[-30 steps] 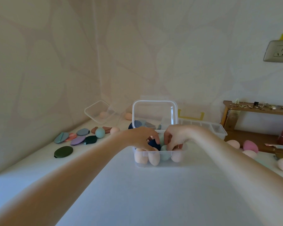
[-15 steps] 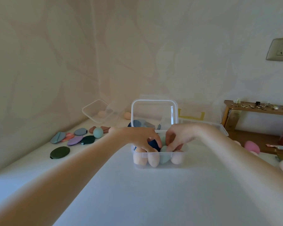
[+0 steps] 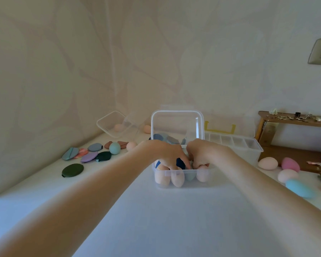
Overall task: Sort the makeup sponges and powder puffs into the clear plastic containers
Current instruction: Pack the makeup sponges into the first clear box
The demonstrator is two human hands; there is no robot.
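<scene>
Makeup sponges [image 3: 177, 178], mostly peach with one pale teal among them, are packed upright along the near wall of a clear plastic box [image 3: 182, 183] that is set at the middle of the white table [image 3: 156, 219], its hinged lid [image 3: 177, 125] raised behind it. Both hands are lowered into this box from above. The left hand [image 3: 167, 153] is curled with its fingers pressed down among the sponges, beside a dark navy sponge [image 3: 180, 162]; whether anything is actually gripped by it cannot be told. The right hand [image 3: 202, 153] is bent over the right part of the box with its fingertips tucked against a peach sponge [image 3: 202, 175], and its hold cannot be made out either. Flat powder puffs [image 3: 89, 154] in blue-grey, pink, lilac and dark green are spread on the table to the left, with a single dark green puff [image 3: 72, 170] lying nearer and a round teal sponge [image 3: 114, 148] just behind the group. A second clear container [image 3: 115, 124] is tilted against the corner wall and one peach sponge is seen inside it. A long divided organiser [image 3: 233, 145] is placed behind the right forearm. Loose egg-shaped sponges [image 3: 289, 175] in peach, pink and light blue are scattered on the table at the right.
</scene>
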